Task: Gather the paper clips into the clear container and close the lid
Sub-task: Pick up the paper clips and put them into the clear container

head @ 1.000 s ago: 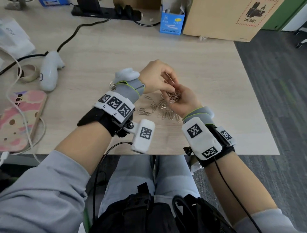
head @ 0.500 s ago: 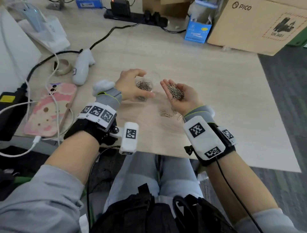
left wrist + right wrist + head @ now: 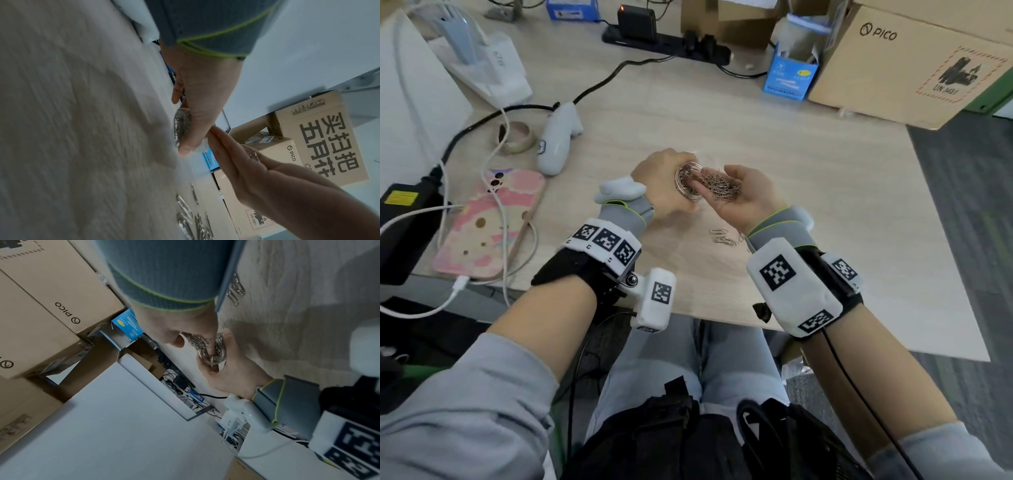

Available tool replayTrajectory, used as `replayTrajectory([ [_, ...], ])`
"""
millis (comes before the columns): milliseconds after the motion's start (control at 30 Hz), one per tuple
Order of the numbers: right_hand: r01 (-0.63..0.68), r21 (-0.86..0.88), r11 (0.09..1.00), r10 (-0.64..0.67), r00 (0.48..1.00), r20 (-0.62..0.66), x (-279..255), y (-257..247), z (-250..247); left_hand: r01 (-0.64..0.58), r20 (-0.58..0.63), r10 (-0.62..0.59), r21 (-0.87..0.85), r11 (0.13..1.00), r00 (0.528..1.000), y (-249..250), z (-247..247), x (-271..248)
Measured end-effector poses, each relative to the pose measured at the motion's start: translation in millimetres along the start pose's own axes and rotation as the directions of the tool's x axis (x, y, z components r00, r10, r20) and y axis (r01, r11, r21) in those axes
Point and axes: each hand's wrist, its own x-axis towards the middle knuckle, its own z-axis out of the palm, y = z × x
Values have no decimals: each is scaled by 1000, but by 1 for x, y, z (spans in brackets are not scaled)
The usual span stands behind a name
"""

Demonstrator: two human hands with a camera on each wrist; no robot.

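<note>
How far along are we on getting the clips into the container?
Partly done: the clear container, gripped by the left hand, already holds many clips. In hand: the right hand cups a pile of paper clips at its rim. Left: a few loose clips on the table, then the lid, which I cannot see.

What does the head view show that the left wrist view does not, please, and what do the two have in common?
Only the head view shows the pile of paper clips lying in the right hand's cupped palm, the phone in a pink case, the tape roll and the black power strip. Only the left wrist view shows the large printed characters on a cardboard box. Both show the left hand gripping the clear container of clips, the loose clips on the table, the blue box and the PICO box.
</note>
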Motion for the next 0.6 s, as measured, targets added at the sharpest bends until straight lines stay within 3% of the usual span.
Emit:
replayTrajectory([
  [600,-11,-194,981,15,1000,19,-12,-19,7,112,-25,-115,-89,990,993,3,4,0],
])
